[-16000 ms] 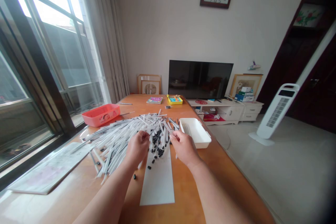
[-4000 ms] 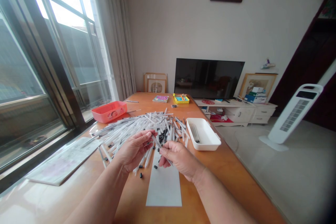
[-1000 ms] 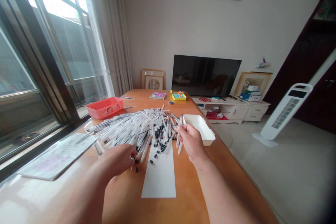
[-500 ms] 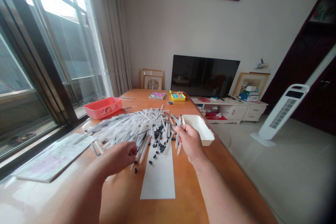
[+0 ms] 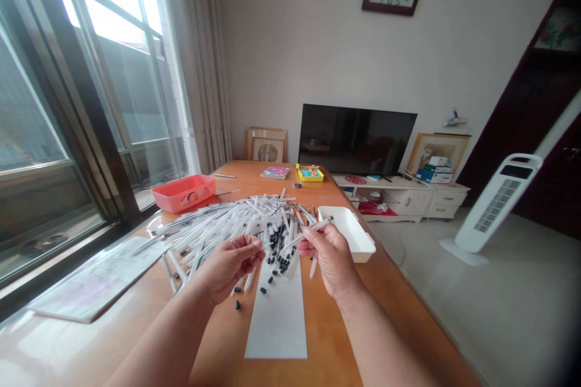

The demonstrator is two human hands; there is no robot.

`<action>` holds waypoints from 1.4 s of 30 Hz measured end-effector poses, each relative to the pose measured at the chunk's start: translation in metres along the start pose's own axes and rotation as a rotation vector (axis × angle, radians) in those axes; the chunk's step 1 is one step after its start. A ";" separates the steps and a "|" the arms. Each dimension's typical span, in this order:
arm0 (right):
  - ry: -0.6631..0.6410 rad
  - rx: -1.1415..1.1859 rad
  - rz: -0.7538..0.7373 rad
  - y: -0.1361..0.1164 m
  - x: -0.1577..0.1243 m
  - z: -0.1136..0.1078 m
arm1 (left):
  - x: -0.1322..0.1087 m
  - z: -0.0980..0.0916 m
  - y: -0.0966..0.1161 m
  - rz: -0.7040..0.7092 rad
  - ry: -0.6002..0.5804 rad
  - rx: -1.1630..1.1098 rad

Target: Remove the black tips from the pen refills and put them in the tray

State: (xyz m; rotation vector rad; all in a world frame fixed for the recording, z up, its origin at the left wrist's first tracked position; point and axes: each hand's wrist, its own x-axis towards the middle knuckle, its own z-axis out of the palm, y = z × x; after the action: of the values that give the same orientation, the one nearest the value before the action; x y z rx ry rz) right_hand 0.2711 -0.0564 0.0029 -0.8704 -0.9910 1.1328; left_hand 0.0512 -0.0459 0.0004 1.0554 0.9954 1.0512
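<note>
**Item 1, right hand** (image 5: 332, 261): my fingers (image 5: 321, 247) are closed on a single pen barrel (image 5: 308, 233), pinching it near its middle, with its white length angled out over the heap. A second thin white piece seems to hang below my hand; I cannot tell if I am gripping it too.

**Item 2, left hand** (image 5: 229, 268): held palm-up just above the heap, my fingers (image 5: 250, 246) loosely curled. I cannot tell whether they hold anything small.

**Item 3, heap of white plastic pen barrels** (image 5: 227, 231): a loose, criss-crossed mass on the middle of the tabletop (image 5: 323, 338), spreading toward its window-side edge. Each barrel is judged light, stiff, slim and rather slippery, best taken singly around its middle, away from the tangle.

**Item 4, black plastic caps** (image 5: 279, 261): small pieces scattered at the heap's near side and onto the white paper strip (image 5: 276, 326), which lies toward the tabletop's near edge. They look easy to roll or nudge aside; a fingertip pinch would suit them.

**Item 5, white plastic tray** (image 5: 347, 222): rectangular, at the right edge of the tabletop, just beside the heap.

**Item 6, red plastic basket** (image 5: 184, 192): near the far left edge, apart from the heap.
</note>
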 end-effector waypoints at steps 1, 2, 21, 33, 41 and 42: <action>-0.008 0.013 0.003 -0.001 -0.001 0.002 | 0.001 0.001 -0.002 -0.026 -0.005 -0.052; -0.017 0.019 0.005 -0.001 -0.002 0.003 | 0.002 0.002 -0.003 -0.050 -0.007 -0.094; -0.086 -0.001 -0.026 0.012 -0.006 0.012 | -0.001 0.013 -0.001 -0.127 -0.023 -0.174; -0.095 0.004 -0.030 0.014 -0.009 0.015 | 0.000 0.014 -0.003 -0.117 -0.032 -0.209; -0.107 0.019 -0.046 0.015 -0.010 0.017 | -0.001 0.015 -0.005 -0.095 -0.025 -0.247; -0.103 0.022 -0.049 0.015 -0.010 0.017 | -0.002 0.015 -0.004 -0.096 -0.020 -0.252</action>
State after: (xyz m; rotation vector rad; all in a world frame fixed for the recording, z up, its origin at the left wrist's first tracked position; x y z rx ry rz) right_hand 0.2488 -0.0622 -0.0072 -0.7729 -1.0766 1.1540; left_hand 0.0664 -0.0512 -0.0006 0.8029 0.8630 1.0541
